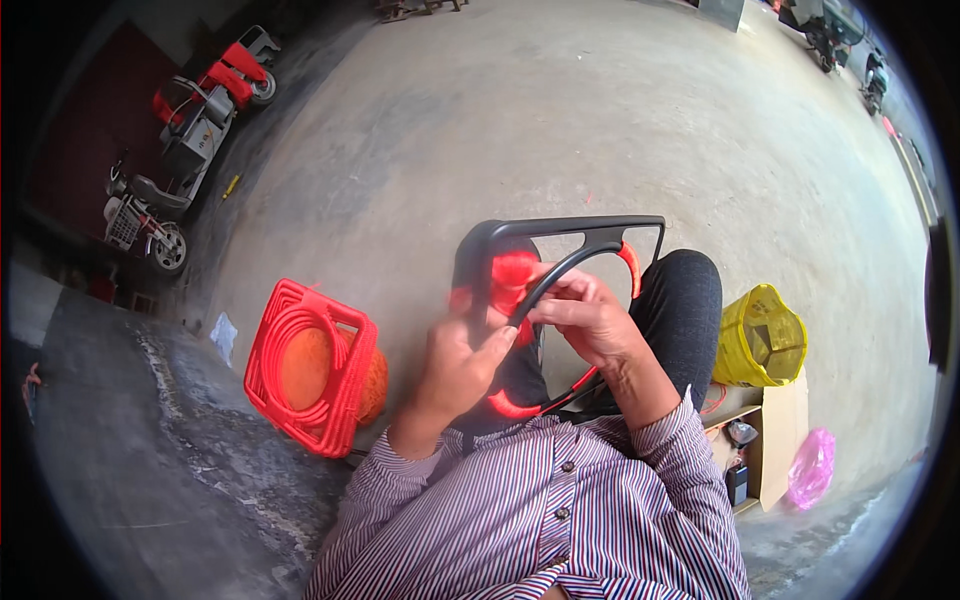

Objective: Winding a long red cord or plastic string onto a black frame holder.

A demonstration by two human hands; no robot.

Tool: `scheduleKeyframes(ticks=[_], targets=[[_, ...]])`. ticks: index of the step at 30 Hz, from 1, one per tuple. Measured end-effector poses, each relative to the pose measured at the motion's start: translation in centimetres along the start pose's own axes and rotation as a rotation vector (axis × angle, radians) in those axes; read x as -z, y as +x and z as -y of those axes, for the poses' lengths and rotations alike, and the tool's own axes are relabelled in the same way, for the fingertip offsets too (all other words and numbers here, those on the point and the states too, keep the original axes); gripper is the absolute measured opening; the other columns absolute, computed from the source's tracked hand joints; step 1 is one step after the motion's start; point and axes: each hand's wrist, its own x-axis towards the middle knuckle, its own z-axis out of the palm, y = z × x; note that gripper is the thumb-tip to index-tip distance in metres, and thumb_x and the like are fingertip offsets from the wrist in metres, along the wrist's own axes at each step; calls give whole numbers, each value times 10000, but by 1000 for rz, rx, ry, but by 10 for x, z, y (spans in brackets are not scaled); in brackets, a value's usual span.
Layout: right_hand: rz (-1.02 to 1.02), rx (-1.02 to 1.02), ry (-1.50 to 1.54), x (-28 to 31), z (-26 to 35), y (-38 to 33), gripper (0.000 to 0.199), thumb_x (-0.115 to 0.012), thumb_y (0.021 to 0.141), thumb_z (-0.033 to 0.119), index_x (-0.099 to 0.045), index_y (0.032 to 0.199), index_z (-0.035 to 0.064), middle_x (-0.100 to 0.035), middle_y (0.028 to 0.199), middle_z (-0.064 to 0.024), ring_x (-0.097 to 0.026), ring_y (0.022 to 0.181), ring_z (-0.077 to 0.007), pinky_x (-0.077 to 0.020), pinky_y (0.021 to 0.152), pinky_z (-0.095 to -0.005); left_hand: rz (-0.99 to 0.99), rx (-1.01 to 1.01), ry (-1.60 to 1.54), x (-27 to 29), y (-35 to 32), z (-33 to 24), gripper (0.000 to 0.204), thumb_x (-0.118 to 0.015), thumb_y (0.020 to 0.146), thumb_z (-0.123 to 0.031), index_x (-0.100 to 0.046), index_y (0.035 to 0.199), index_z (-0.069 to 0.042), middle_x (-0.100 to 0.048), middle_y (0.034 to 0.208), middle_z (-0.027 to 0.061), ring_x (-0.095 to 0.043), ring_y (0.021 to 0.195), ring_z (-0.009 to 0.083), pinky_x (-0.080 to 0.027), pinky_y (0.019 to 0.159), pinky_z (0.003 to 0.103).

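A black metal chair frame (560,228) rests across my lap, part of it wrapped in red plastic cord (512,272). My left hand (458,368) grips the frame's left upright and pinches the red cord against it. My right hand (590,318) is closed around the curved black bar of the frame, fingers curled over the cord. More red cord (510,408) loops under the frame near my knee. My sleeves are striped.
A red woven plastic seat (305,365) stands on the concrete floor at my left, with an orange ball-like shape behind it. A yellow bucket (760,338), a cardboard box (775,440) and a pink bag (812,468) sit at my right. Scooters (200,110) are parked far left.
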Motion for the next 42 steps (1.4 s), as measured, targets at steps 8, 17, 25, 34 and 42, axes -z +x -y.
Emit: scheduleKeyframes(ticks=[8, 17, 25, 34, 42], targets=[[-259, 743, -1215, -26, 13, -23, 446, -766, 691, 151, -621, 1103, 57, -571, 1044, -100, -532, 1005, -228, -442, 828, -350, -24, -101, -177, -9, 3, -10, 232, -617, 798, -14, -648, 1027, 11, -556, 1218, 157, -537, 1145, 260, -423, 948, 347], [-245, 639, -169, -11, 29, -33, 386, -582, 921, 219, -483, 1213, -12, -584, 1137, -116, -585, 1038, -215, -448, 937, -354, -165, -171, -119, -1, 1, 21, 35, -658, 786, -30, -624, 795, -32, -459, 1336, 186, -507, 1165, 245, -395, 944, 350], [-180, 155, -150, 18, -29, -73, 386, -639, 904, 206, -541, 1237, 37, -599, 1059, -13, -569, 957, -104, -461, 846, -282, 31, 333, -605, 13, 6, 29, 214, -552, 938, -193, -557, 938, 21, -617, 642, 113, -573, 535, 135, -465, 530, 245], [-356, -6, -614, 33, -22, 11, 225, -698, 846, 210, -658, 905, -4, -607, 807, 0, -554, 755, -72, -455, 679, -238, -20, 144, -210, -1, 4, -7, 135, -557, 886, -94, -615, 837, 17, -640, 762, 104, -597, 661, 146, -462, 606, 270], [-107, 148, -161, 11, -9, -9, 405, -704, 830, 162, -578, 1181, 3, -649, 896, -44, -610, 820, -111, -482, 731, -253, -59, -25, -46, 2, 0, 2, 68, -634, 813, -34, -634, 866, 9, -605, 979, 132, -603, 865, 203, -462, 774, 316]])
